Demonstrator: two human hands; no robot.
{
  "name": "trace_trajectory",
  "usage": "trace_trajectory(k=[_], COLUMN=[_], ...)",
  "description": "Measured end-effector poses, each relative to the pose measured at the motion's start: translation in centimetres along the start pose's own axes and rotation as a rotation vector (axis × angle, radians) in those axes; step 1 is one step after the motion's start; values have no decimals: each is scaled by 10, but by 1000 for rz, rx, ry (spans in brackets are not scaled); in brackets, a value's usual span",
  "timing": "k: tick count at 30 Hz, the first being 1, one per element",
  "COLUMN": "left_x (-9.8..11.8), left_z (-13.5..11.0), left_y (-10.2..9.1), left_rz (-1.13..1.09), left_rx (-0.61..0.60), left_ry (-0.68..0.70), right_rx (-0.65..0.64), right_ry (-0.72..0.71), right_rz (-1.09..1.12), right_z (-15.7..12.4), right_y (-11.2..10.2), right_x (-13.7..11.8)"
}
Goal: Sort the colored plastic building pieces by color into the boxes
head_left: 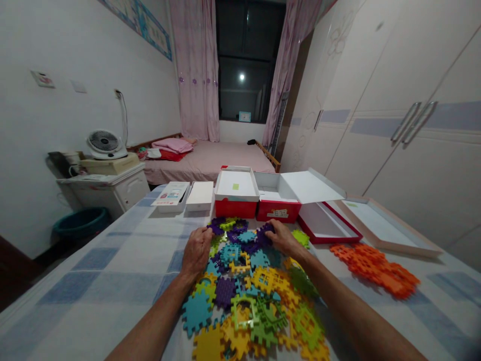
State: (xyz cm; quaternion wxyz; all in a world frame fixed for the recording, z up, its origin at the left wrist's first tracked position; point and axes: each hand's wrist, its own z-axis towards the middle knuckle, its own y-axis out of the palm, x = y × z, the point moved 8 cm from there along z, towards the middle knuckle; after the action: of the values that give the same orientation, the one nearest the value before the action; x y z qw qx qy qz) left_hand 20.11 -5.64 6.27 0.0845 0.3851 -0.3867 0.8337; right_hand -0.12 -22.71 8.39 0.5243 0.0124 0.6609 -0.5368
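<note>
A heap of flat interlocking plastic tiles in purple, blue, green and yellow lies on the checked tablecloth in front of me. My left hand rests on the heap's far left edge, fingers curled on a purple tile. My right hand reaches to the far right side, fingers closed on another purple tile. A separate group of orange tiles lies to the right, apart from both hands.
Open red and white boxes stand beyond the heap, with a red lid and a flat tray to the right. Two white boxes sit at the left. A bed, a fan, and wardrobes surround the table.
</note>
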Motion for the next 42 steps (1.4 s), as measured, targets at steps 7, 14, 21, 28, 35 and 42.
trace_trajectory(k=[7,14,21,28,35,42], left_x=[0,5,13,19,26,20], left_z=[1,-1,-3,-1,-5,-9], left_y=[-1,1,9,2,10,10], left_rz=[8,43,16,-210,-394,-371], left_rx=[4,-15,-51,-17,-147,-220], left_ry=[1,54,173,224,167,-5], right_rx=[-2,-263,-318,-319,-215,-113], right_ry=[78,-53,-167,-295,-297,-240], right_rz=[287,383,104,37,-29,46], right_z=[-7,-25,-18,-14,-18,-29], right_y=[-4,34,78,79,54,47], right_x=[-9,-48,-72,-82,-81,-79])
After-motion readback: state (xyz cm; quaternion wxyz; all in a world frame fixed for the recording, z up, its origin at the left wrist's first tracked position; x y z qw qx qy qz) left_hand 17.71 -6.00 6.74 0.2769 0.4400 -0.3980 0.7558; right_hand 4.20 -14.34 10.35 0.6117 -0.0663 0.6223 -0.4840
